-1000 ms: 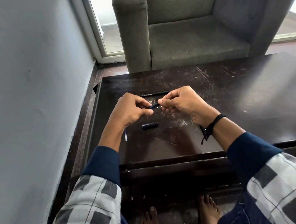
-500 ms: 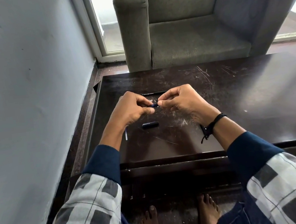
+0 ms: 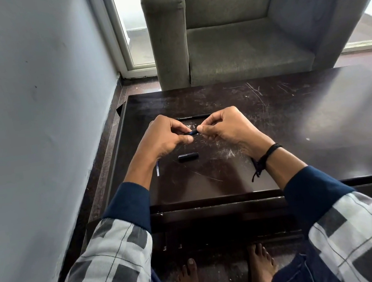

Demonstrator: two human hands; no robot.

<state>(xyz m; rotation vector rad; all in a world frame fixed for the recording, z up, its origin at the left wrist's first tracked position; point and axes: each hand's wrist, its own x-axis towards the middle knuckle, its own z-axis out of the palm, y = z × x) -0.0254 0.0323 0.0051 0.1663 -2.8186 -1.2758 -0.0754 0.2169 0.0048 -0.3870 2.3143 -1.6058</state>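
while the head view is the only one to go by, it shows enough: the left hand (image 3: 164, 135) and the right hand (image 3: 223, 126) meet just above the dark table (image 3: 296, 126), each with fingers curled and thumb and forefinger pinching one end of a small blue pen piece (image 3: 193, 132). only a short stretch of the piece shows between the fingertips, lying roughly level, left to right, and clear of the tabletop. whether it is one part or two being joined, i cannot tell.

on the table just below the hands lies a short black cap (image 3: 188, 157), and beside the left wrist a thin pale refill (image 3: 158, 169). a long black barrel (image 3: 192, 117) lies crosswise just beyond the knuckles. a grey armchair (image 3: 238, 46) stands past the far edge.

judging from this, the step in hand is working the small piece apart or together. it would go best with both pinches close to the joint, the pull or push straight along the piece's length rather than bent, and any twist done by the right hand against a steady left. staying low over the table makes sense, since a piece this small could slip and roll toward the near edge. the refill looks thin and easy to kink, so it should be picked up near its middle.
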